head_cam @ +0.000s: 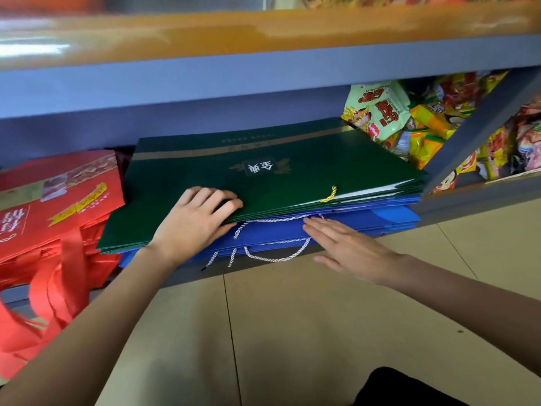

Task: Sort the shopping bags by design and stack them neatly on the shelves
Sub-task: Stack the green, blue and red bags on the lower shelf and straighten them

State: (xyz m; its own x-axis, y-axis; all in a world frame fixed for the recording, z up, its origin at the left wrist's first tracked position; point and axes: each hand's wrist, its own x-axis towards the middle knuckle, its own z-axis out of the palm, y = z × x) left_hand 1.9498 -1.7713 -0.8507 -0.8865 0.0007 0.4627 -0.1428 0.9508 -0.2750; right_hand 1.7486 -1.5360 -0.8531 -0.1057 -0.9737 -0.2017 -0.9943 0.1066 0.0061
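Closest to us, a dark shape point(409, 389) sits at the bottom edge over the beige tiled floor point(292, 332), too cropped to identify. Above it, our two bare forearms reach toward the low shelf point(474, 200) of a grey-blue metal rack. Our right hand point(348, 249) lies flat, fingers straight and held together, its fingertips touching the front edge of the blue bags point(366, 221) beside their white cord handles point(272, 253), which hang out over the shelf lip. Our left hand point(199, 221) takes the near edge of the green bags point(278, 174), fingers curled over the top and the thumb tucked under the edge, pinching the pile. Those green bags lie flat as a stack directly on top of the blue ones, turned slightly askew, with gold lettering on the uppermost and a short yellow cord point(329, 196) poking out at the front. Just left, a heap of red bags point(58, 200) shares the same shelf, its red straps point(58, 285) spilling down toward the floor. Farther back on the right, behind a slanted brace, brightly coloured snack packets point(377, 109) crowd the shelf. Overhead, blurred, runs an orange shelf board point(263, 27).
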